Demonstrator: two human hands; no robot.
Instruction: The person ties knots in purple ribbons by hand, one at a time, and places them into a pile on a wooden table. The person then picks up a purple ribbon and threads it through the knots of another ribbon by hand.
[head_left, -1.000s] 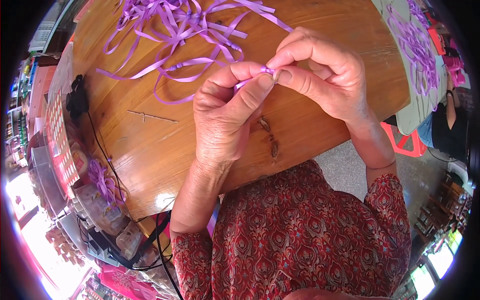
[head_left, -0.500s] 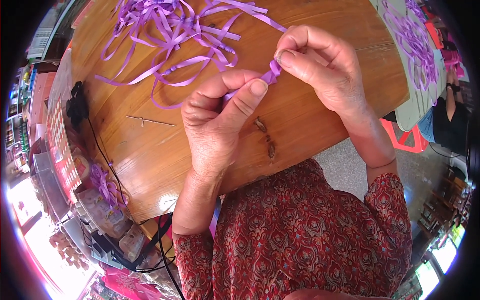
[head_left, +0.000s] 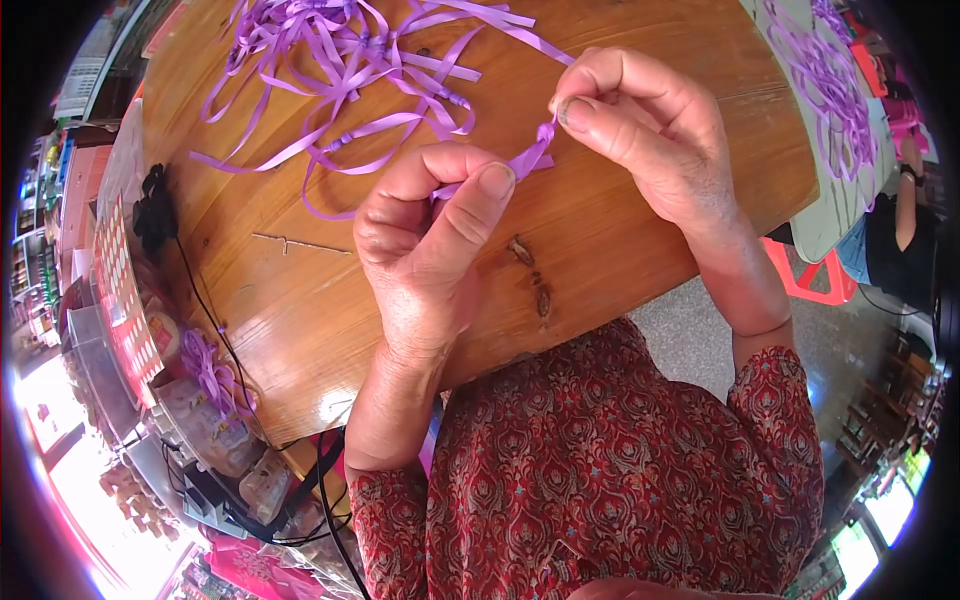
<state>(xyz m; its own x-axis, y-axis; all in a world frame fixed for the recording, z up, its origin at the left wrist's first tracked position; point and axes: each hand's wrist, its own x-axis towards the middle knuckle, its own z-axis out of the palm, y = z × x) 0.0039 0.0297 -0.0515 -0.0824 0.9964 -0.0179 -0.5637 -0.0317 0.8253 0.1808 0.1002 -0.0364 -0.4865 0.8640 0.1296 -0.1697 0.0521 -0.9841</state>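
Note:
A purple ribbon [head_left: 530, 158] stretches between my two hands above the wooden table, with a small knot near its right end. My left hand [head_left: 430, 235] pinches it between thumb and forefinger, left of the knot. Thumb and forefinger of my right hand [head_left: 645, 130] are closed on the ribbon just past the knot. A short loose end sticks out below the knot. Farther off on the table lies a tangled heap of purple ribbons [head_left: 345, 45], several of them carrying small darker knots. One strand runs from the heap toward my right hand.
A thin twig-like string [head_left: 300, 243] lies on the table [head_left: 300, 310] at left. Beside the left edge are a black cable [head_left: 200, 285] and another purple ribbon bundle [head_left: 212, 370]. At far right, more ribbons [head_left: 825, 85] hang over a pale surface near a red stool [head_left: 815, 278] and another person's arm [head_left: 908, 195].
My left hand has shifted slightly left and down, away from the right. The knot now shows in the gap between my hands, and the ribbon there looks tauter.

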